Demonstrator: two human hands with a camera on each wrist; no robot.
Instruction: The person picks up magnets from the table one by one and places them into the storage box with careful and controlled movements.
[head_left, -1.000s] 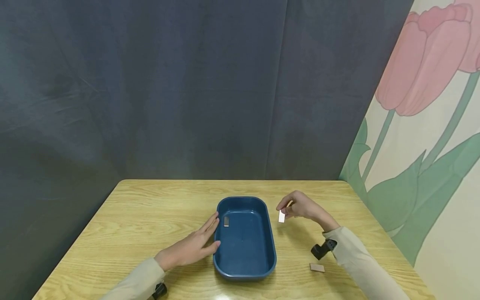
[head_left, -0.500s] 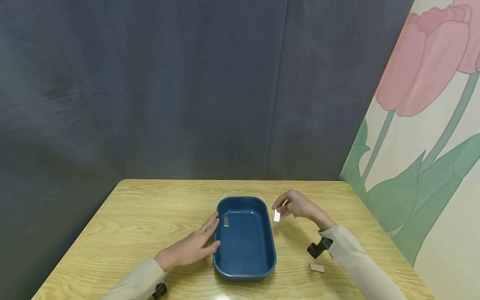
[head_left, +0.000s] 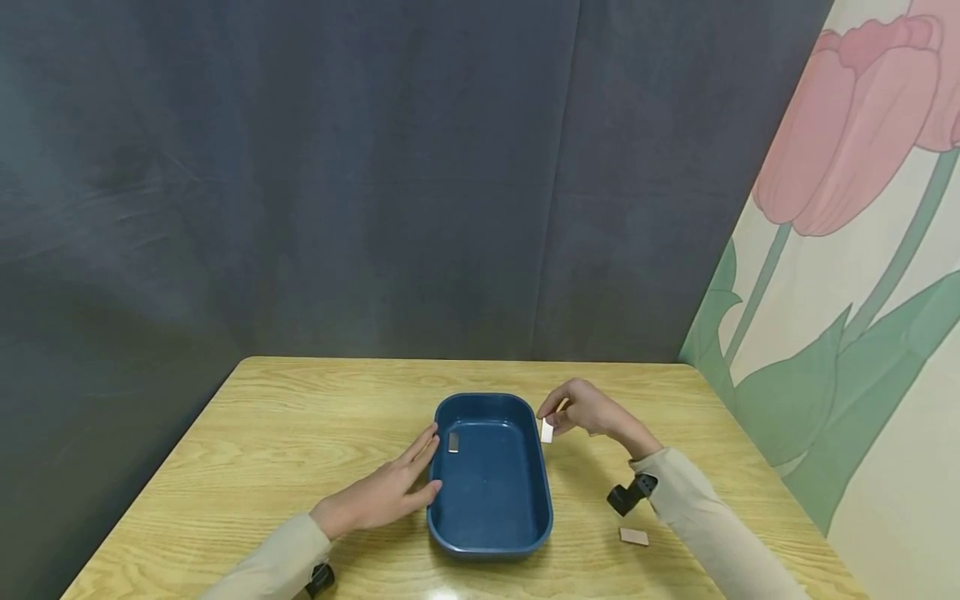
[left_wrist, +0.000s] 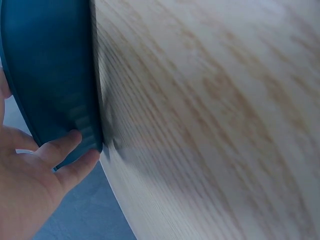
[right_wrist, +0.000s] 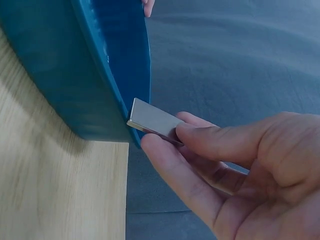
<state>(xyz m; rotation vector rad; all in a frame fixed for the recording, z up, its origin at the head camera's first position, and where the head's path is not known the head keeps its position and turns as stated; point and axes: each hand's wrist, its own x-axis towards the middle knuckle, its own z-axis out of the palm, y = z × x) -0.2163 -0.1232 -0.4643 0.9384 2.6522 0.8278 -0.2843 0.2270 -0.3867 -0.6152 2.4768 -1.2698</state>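
A blue plastic basin stands on the table. My left hand rests against its left side with the fingers spread; in the left wrist view the fingertips touch the outer wall. Between thumb and fingers my right hand pinches a small, flat, shiny metal block. That block sits right at the basin's right rim; in the right wrist view the metal block overlaps the rim edge. Inside the basin, near the left wall, lies a similar small block.
Another small rectangular block lies on the wooden table, below the right wrist's black camera. A dark curtain hangs behind the table, and a wall with painted tulips stands at the right.
My right hand has moved left with the metal block, bringing it up to the basin's right rim. The left hand, the basin and the other blocks stay put.
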